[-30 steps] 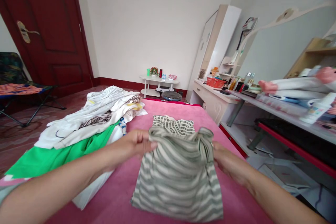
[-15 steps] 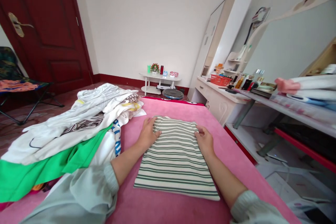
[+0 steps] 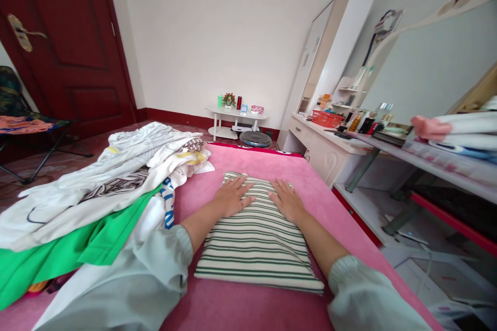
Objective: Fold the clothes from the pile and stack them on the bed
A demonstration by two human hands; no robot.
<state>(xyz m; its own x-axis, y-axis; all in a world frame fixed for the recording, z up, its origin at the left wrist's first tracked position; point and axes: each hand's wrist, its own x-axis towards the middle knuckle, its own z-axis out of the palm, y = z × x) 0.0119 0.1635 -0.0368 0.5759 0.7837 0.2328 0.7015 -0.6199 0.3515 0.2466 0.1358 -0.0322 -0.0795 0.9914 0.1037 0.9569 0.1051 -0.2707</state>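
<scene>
Left: a chair (image 3: 23,126) before a dark red door (image 3: 70,46); a loose clothes pile (image 3: 104,186), white over green, lies on the left part of the bed (image 3: 248,310). Centre: a folded striped garment (image 3: 256,238), cream with thin green bands, lies flat on the pink bed, just right of the pile. Half a second earlier the hands held its far corners at the outer edges; now both have moved inward onto the cloth. The left hand (image 3: 234,195) lies open, palm down, fingers spread, on the far left part; the right hand (image 3: 285,199) lies likewise on the far right part, the two near each other but apart. The garment's outline is unchanged, a neat rectangle with square edges. Right: a low white table (image 3: 235,121) by the wall, then a cluttered tabletop (image 3: 322,137).
</scene>
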